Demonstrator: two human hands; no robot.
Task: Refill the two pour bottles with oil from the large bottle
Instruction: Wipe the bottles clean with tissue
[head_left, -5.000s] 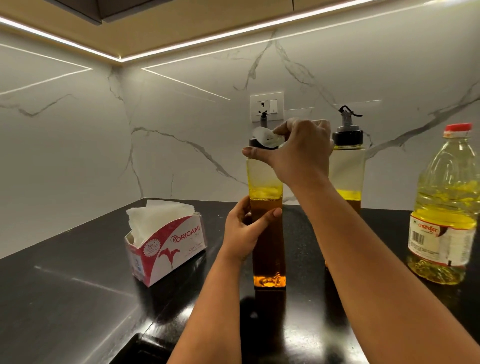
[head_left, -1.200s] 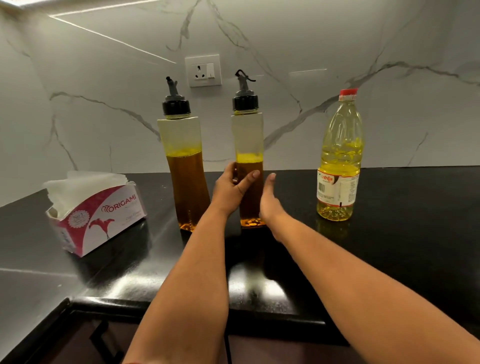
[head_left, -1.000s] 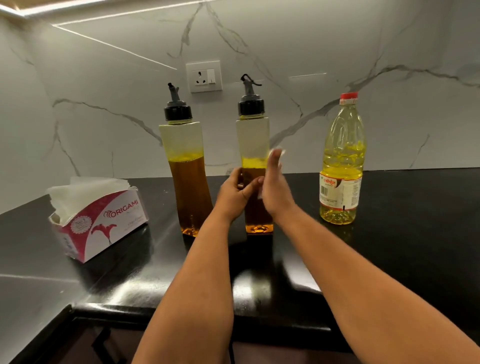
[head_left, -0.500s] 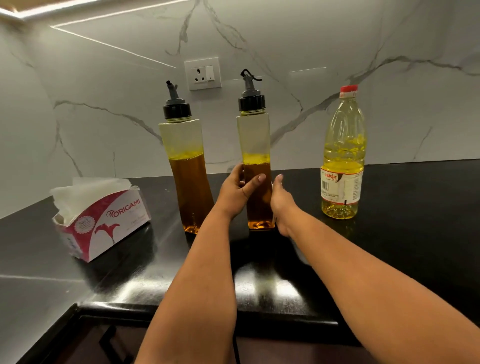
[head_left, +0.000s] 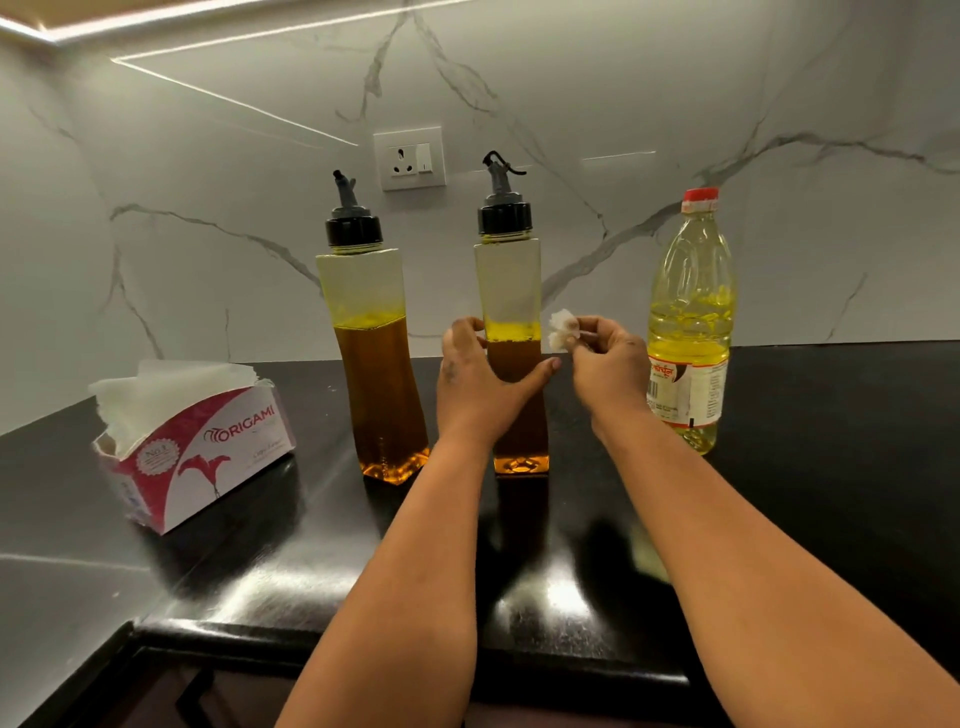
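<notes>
Left hand (head_left: 480, 387) grips the right pour bottle (head_left: 511, 291) mid-body. Right hand (head_left: 608, 364) just beside it pinches a crumpled tissue (head_left: 562, 328); large bottle (head_left: 691, 312) stands right of that hand.

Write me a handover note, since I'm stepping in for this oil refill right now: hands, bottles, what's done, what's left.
Left hand grips the right pour bottle at mid-height. Right hand pinches a crumpled tissue beside it.
Both pour bottles, the left pour bottle too, stand capped on the counter, each partly full.
Large bottle stands capped to the right.
Left: uncap and pour.
</notes>
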